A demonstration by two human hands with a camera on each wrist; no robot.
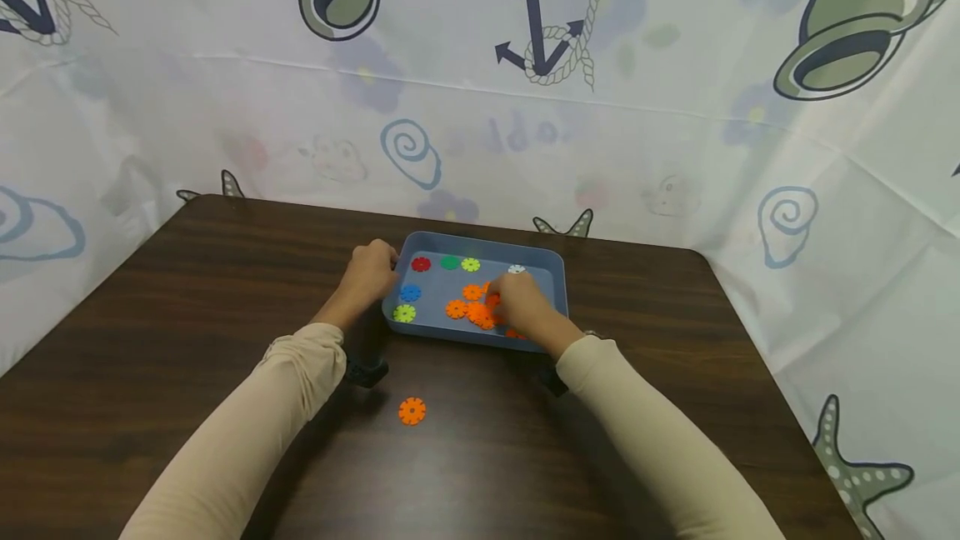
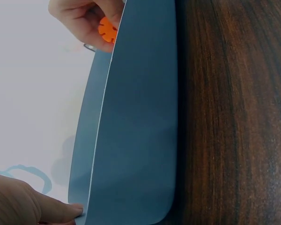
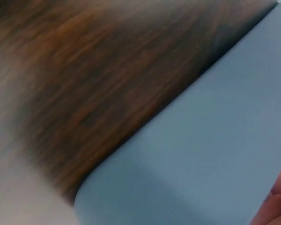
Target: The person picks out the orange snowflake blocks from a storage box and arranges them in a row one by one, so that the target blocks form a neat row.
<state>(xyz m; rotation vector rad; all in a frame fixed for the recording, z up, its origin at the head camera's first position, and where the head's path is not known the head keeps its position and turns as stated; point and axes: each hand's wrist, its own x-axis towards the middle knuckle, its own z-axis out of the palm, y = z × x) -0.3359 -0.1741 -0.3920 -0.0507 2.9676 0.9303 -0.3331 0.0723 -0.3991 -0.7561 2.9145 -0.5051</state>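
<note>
I have the blue-grey tray (image 1: pixel 442 335) toward the far side of the dark table (image 1: pixel 712 340), my left hand (image 1: pixel 365 273) gripping its left end near the far corner, a finger over the rim. My right hand (image 1: pixel 525 307) is over the tray's right half, its grip narrow, pinching an orange disc (image 2: pixel 107 29) by the orange pile (image 1: pixel 476 312). I judge the step to be picking out single discs; the flat pieces overlap, so I'd want thumb and fingertip on opposite edges, a straight lift, and the left hand firm against skidding. The red disc (image 1: pixel 421 264), green disc (image 1: pixel 450 262), blue disc (image 1: pixel 410 293) and two yellow-green discs (image 1: pixel 404 313) lie apart from the pile, the white disc (image 1: pixel 517 269) at far right; a sideways drag could scatter them. The near wall looks low, yet calls for clearance. I see room left, right and near, minding the loose orange disc (image 1: pixel 412 411) on the near side; the hanging cloth (image 1: pixel 675 157) behind the far edge limits reach there.
</note>
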